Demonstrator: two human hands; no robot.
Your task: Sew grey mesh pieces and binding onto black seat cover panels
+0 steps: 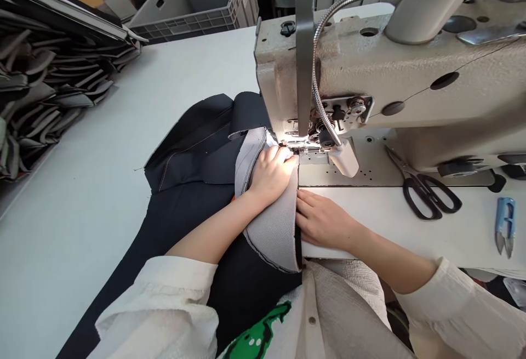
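A dark fabric piece (197,167) with a grey mesh-like backing (273,233) lies under the head of a sewing machine (287,79). My left hand (271,175) presses on the grey backing, close to the lit presser foot (302,148). Its fingers are bent down onto the fabric, and the fingertips are partly hidden. At the right edge of the piece rests my right hand (324,217), fingers stretched out and touching that edge. Its thumb is hidden. The dark fabric runs down toward my lap and folds up behind the left hand.
Black-handled scissors (429,192) lie on the machine bed's edge, right of my hand. Blue thread snips (505,224) are further right. Stacked fabric pieces (49,85) fill the left side of the white table (102,145). A grey crate (201,16) stands behind.
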